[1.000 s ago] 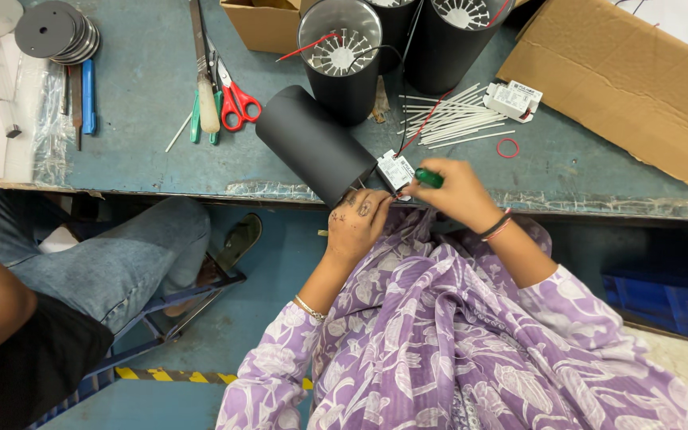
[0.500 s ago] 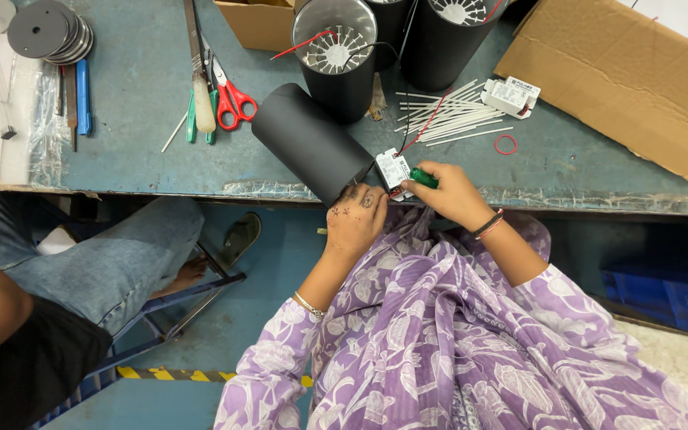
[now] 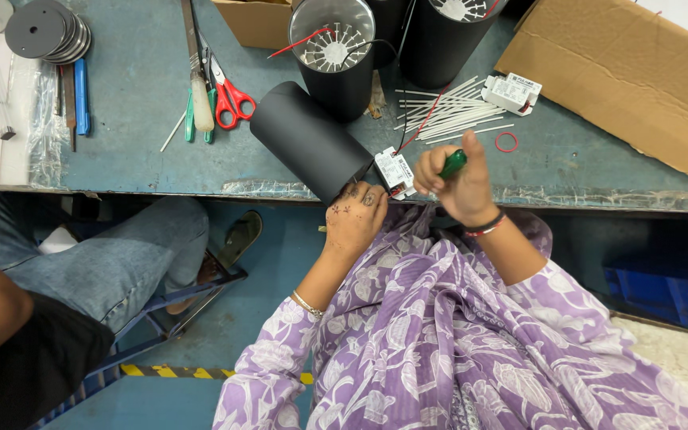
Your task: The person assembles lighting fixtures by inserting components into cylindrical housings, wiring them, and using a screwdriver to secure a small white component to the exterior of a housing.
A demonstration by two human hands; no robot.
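- Two hands work at the near edge of the blue-grey table (image 3: 145, 151), both close to a small white box (image 3: 396, 172) that lies right on that edge.
- Right hand (image 3: 457, 185): fingers curled tight into a fist around a green-handled screwdriver (image 3: 452, 163); only the green handle shows, angled toward the white box. The tip is hidden, so whether it touches the box cannot be told.
- Left hand (image 3: 356, 219): fingers bent over the lower end of a black tube (image 3: 310, 143) lying on its side, just left of the white box; the knuckles press against the tube's rim where it overhangs the table edge. The hold looks loose and steadying; how far the fingers close cannot be seen.
- A red wire (image 3: 424, 119) runs up from the white box toward the tall black tube (image 3: 443, 36) standing behind it.
- Behind the white box stands another upright black tube with a finned metal insert (image 3: 332, 48); to the right of the box lie white sticks (image 3: 447, 119), a second white box (image 3: 511, 91) and a red ring (image 3: 506, 142).
- Far right of the white box, a flat cardboard sheet (image 3: 623, 72) covers the table.
- Left of the white box, beyond the lying tube, are red scissors (image 3: 228, 95); bare table lies between them and a stack of grey discs (image 3: 45, 32).
- Another person's knee in jeans (image 3: 121, 263) sits below the table edge, well left of the white box.
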